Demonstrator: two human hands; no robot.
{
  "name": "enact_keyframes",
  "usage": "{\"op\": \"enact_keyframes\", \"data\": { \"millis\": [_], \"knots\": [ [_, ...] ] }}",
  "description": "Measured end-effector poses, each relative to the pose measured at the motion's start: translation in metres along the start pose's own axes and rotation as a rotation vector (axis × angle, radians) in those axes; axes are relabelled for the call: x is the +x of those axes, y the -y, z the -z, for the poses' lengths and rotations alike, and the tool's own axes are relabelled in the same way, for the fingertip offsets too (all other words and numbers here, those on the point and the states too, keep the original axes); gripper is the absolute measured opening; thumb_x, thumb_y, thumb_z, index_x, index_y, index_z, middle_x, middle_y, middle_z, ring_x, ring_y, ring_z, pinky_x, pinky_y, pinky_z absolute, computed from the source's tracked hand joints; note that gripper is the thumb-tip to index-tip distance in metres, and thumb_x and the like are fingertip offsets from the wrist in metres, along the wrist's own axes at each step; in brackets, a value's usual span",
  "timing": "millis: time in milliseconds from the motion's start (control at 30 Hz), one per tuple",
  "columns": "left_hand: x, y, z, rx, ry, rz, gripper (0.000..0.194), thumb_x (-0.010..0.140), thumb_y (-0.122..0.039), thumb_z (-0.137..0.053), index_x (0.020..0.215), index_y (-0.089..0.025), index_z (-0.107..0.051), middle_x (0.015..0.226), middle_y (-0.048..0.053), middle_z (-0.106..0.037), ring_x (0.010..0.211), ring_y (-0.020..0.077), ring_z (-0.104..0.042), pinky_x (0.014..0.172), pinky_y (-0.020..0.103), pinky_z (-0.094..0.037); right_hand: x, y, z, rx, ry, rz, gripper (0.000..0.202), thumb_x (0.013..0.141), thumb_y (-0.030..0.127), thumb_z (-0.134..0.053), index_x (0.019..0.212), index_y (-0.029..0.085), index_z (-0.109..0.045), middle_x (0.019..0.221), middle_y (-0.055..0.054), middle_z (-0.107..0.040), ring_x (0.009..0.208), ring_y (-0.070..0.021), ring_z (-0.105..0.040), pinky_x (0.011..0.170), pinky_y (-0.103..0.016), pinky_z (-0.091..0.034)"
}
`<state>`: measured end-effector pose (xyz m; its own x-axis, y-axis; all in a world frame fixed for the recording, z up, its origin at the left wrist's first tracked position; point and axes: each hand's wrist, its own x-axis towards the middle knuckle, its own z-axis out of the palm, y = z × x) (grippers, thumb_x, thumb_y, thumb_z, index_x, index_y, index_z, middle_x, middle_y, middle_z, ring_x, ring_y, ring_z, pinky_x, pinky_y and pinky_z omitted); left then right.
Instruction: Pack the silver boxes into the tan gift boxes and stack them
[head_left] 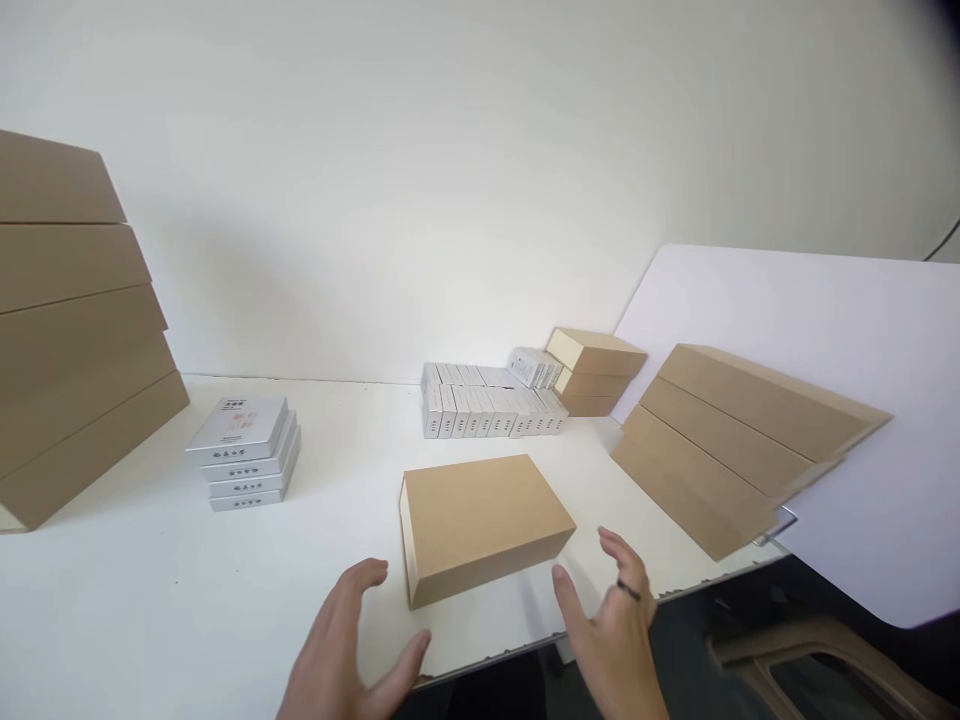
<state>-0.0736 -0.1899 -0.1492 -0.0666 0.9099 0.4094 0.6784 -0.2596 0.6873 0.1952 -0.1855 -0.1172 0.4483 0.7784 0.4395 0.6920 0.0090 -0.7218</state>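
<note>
Box [487, 515], brown and closed, lies flat on the table [135, 600], and both hands stand on its near side with nothing in their grasp. The left hand [345, 650] is off the box's near left corner, loosely cupped: its fingers arch up and forward, bent at the tips toward the box, while the thumb stretches out to the right, leaving a wide gap between. The right hand [611, 630] is off the near right corner, rising from below with its thumb pointing up and leftward and its forefinger crooked back toward the box; a dark ring [628, 591] circles a finger. Thumb and forefinger are spread here too, so the two hands face each other like a pair of brackets, apart from the cardboard. The remaining fingers are mostly hidden behind the foremost ones. Left of the box sits a stack of four silver packs [247, 430], with a tall brown pile [75, 300] farther left. Beyond the box, toward the wall [337, 180], stand rows of small packs [487, 410], with a short pile [596, 365] beside their right end. Right of the box is a slanting pile [735, 440], near a white panel [825, 380].
</note>
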Motion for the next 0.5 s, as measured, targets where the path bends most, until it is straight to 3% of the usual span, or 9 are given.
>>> {"op": "enact_keyframes", "data": {
  "millis": [67,133,233,333,500],
  "knots": [
    [0.01,-0.013,-0.009,-0.075,0.048,0.033,0.049,0.084,-0.049,-0.065,0.121,-0.021,-0.049,0.124,0.013,-0.064,0.111,0.0309,-0.067,0.091,0.046,-0.058,0.018,-0.01,0.001,0.132,0.149,-0.146,0.068,0.078,0.06,-0.065,0.129,0.026,-0.037,0.138,-0.014,-0.046,0.131,-0.0371,-0.045,0.107,-0.056,-0.039],
    [0.015,-0.024,-0.016,-0.14,0.054,0.061,0.05,0.083,-0.049,-0.065,0.121,-0.021,-0.049,0.122,0.013,-0.062,0.111,0.0314,-0.065,0.089,0.046,-0.057,0.025,-0.016,-0.009,0.19,0.219,-0.179,0.071,0.076,0.063,-0.066,0.129,0.027,-0.034,0.135,-0.012,-0.047,0.126,-0.0318,-0.05,0.103,-0.048,-0.045],
    [0.011,-0.035,-0.026,-0.171,0.013,0.093,0.036,0.092,-0.049,-0.054,0.117,-0.022,-0.05,0.112,0.01,-0.063,0.104,0.0284,-0.067,0.08,0.041,-0.058,0.021,-0.021,-0.025,0.174,0.213,-0.219,0.08,0.073,0.065,-0.068,0.13,0.025,-0.029,0.133,-0.013,-0.045,0.123,-0.0302,-0.051,0.102,-0.045,-0.045],
    [0.002,-0.038,-0.035,-0.076,-0.072,0.126,0.029,0.096,-0.05,-0.047,0.106,-0.023,-0.049,0.1,0.007,-0.063,0.09,0.0257,-0.069,0.068,0.036,-0.056,0.017,-0.025,-0.03,0.13,0.241,-0.258,0.078,0.072,0.067,-0.068,0.126,0.022,-0.035,0.126,-0.013,-0.048,0.12,-0.0318,-0.05,0.101,-0.047,-0.044],
    [0.0,-0.034,-0.042,0.056,-0.123,0.195,0.037,0.097,-0.061,-0.039,0.087,-0.026,-0.041,0.079,0.001,-0.059,0.068,0.0231,-0.066,0.055,0.032,-0.05,0.012,-0.031,-0.027,0.028,0.23,-0.307,0.077,0.063,0.071,-0.071,0.113,0.021,-0.04,0.112,-0.013,-0.054,0.114,-0.0359,-0.051,0.098,-0.049,-0.042]
  ]
}}
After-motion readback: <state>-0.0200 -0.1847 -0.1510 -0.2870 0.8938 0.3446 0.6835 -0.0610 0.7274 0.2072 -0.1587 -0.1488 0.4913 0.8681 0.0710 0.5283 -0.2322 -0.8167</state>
